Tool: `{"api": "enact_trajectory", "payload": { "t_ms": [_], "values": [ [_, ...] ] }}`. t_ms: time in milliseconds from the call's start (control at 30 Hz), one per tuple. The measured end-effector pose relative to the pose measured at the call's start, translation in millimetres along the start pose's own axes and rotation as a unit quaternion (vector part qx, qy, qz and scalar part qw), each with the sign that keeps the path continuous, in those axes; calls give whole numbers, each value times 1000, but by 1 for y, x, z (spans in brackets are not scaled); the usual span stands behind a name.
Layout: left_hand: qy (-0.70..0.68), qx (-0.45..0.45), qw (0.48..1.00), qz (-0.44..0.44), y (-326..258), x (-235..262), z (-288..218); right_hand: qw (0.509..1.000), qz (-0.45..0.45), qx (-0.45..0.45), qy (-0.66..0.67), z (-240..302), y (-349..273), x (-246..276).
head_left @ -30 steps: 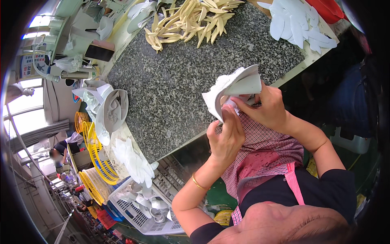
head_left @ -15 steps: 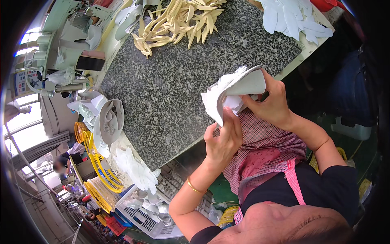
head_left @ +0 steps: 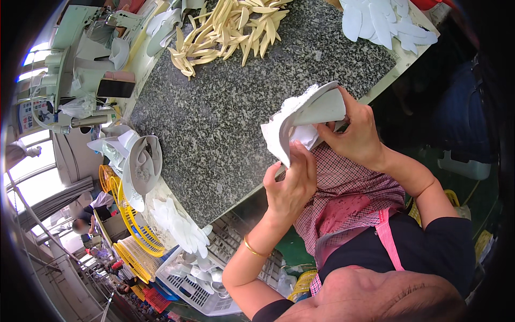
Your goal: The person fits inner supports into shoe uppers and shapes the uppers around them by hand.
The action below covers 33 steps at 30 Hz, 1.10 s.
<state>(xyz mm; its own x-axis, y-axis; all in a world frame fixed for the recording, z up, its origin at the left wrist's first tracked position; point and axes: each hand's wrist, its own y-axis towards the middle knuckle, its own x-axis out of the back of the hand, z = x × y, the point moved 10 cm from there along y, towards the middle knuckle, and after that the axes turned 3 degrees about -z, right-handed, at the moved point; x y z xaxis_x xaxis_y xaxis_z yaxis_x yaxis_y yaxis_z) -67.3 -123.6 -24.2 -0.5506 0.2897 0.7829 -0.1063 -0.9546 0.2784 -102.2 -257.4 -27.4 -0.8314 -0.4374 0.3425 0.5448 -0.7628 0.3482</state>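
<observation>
A white shoe upper (head_left: 281,126), curved and with a rough lacy outer face, is held above the near right edge of the stone-topped table. My left hand (head_left: 292,185) pinches its lower edge between thumb and fingers. At its upper right end, my right hand (head_left: 357,131) grips the smooth pale lining, with the thumb on the inner side. Part of the inside is hidden by the fold and my fingers. Similar white uppers (head_left: 142,166) are stacked at the table's left edge.
Crescent-shaped beige pieces (head_left: 230,32) lie heaped at the far side. Flat white cut pieces (head_left: 375,21) sit at the far right, others (head_left: 179,228) at the near left. A phone (head_left: 115,88) rests at left. A white crate (head_left: 198,287) and yellow baskets (head_left: 131,257) stand below.
Both hands keep their hold on the upper. It has tilted slightly and shifted a little to the left, with my left hand moving left along with it.
</observation>
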Motion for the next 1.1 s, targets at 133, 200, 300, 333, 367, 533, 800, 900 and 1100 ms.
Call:
{"api": "enact_trajectory", "payload": {
  "t_ms": [133, 200, 300, 333, 367, 533, 800, 900, 1100],
  "values": [
    [3, -2, 1000, -7, 0, 5, 3, 1000, 1, 7, -9, 2, -3, -1],
    [1, -1, 1000, -13, -1, 5, 3, 1000, 8, -8, -16, -1, -4, -3],
    [6, -5, 1000, -5, -2, 3, 2, 999, 27, -42, -17, -8, -5, -8],
    [5, -5, 1000, -6, -2, 3, 2, 998, 23, -25, -44, -8, -6, -8],
    [9, -11, 1000, -3, -2, 3, 1, 997, 19, -8, -71, -6, -7, -7],
    [26, -28, 999, -7, -2, 3, -1, 989, -13, 67, -129, 7, -7, -4],
    [33, -33, 999, 9, -1, 1, -2, 990, -31, 71, -117, 10, -6, -4],
    [34, -31, 999, 11, 0, 2, -2, 996, -32, 57, -59, 3, -4, 0],
    [45, -29, 998, 33, 5, 6, 0, 979, -63, 190, 40, 3, -29, 28]
  ]
}}
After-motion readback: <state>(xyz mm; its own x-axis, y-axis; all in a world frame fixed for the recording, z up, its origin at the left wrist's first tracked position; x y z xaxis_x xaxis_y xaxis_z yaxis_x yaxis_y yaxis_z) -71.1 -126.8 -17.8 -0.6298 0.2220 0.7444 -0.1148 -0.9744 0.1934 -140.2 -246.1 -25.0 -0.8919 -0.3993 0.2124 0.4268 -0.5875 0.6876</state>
